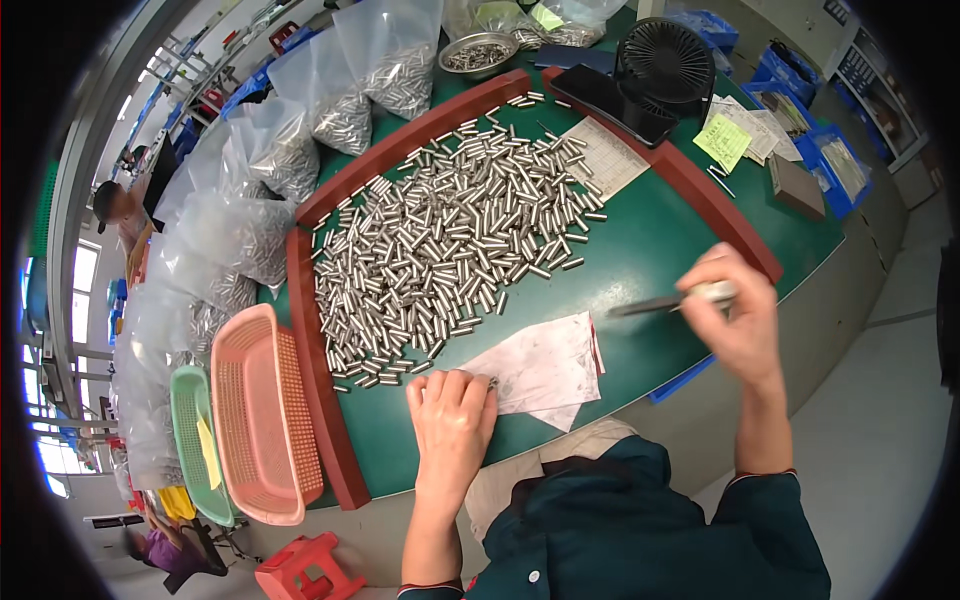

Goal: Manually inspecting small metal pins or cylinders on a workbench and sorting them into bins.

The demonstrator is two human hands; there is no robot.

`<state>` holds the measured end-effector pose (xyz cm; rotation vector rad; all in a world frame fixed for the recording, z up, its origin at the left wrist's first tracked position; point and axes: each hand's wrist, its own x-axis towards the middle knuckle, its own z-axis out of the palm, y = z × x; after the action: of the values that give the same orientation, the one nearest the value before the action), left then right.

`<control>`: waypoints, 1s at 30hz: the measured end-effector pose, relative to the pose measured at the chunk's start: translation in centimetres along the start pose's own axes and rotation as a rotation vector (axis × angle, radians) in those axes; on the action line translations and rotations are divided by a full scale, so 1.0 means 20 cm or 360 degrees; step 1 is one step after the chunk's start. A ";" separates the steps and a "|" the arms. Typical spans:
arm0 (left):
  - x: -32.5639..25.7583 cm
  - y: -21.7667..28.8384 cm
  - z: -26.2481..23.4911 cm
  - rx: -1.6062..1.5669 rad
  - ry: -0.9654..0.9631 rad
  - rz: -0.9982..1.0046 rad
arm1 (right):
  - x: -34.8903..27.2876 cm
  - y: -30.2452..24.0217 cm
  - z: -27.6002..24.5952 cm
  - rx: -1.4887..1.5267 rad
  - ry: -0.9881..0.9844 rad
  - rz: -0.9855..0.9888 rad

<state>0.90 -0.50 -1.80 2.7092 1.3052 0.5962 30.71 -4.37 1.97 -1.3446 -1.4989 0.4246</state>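
- The left hand [452, 415] lies low over the desk [640, 265], just inside its front edge, back of the hand upward.
- Its fingers sit side by side and bend down at the knuckles; what their undersides press on is hidden.
- The left wrist runs nearly straight into the forearm, which crosses the front edge.
- The right hand [735, 305] is held up by the front edge, nearer the desk's right corner.
- Its thumb and index finger close in a pinching grip, the other fingers curled behind.
- The right forearm [763, 425] is bare and slants slightly inward toward the hand.
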 end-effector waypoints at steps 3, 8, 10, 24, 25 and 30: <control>-0.01 0.01 0.00 -0.0057 0.0005 -0.0040 | 0.02 0.00 0.25 0.0182 -0.0312 -0.0110; -0.04 0.02 0.02 -0.0185 0.0023 -0.0128 | 0.04 -0.01 0.45 0.0252 -0.0496 -0.0197; -0.05 0.02 0.02 -0.0223 0.0059 -0.0147 | 0.06 -0.03 0.50 0.0277 -0.0385 -0.0338; -0.09 0.00 0.10 -0.0343 0.0246 -0.0246 | 0.07 -0.09 0.74 0.1945 -0.0439 0.0332; -0.10 0.00 0.10 -0.0343 0.0265 -0.0258 | 0.07 -0.09 0.75 0.1957 -0.0505 0.0403; -0.09 0.00 0.10 -0.0340 0.0253 -0.0267 | 0.05 -0.06 0.78 0.2220 -0.0572 0.0654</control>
<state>0.67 -1.79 -4.19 2.3962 1.3966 0.8914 17.11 1.72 -3.01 -0.3957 -0.7533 1.6540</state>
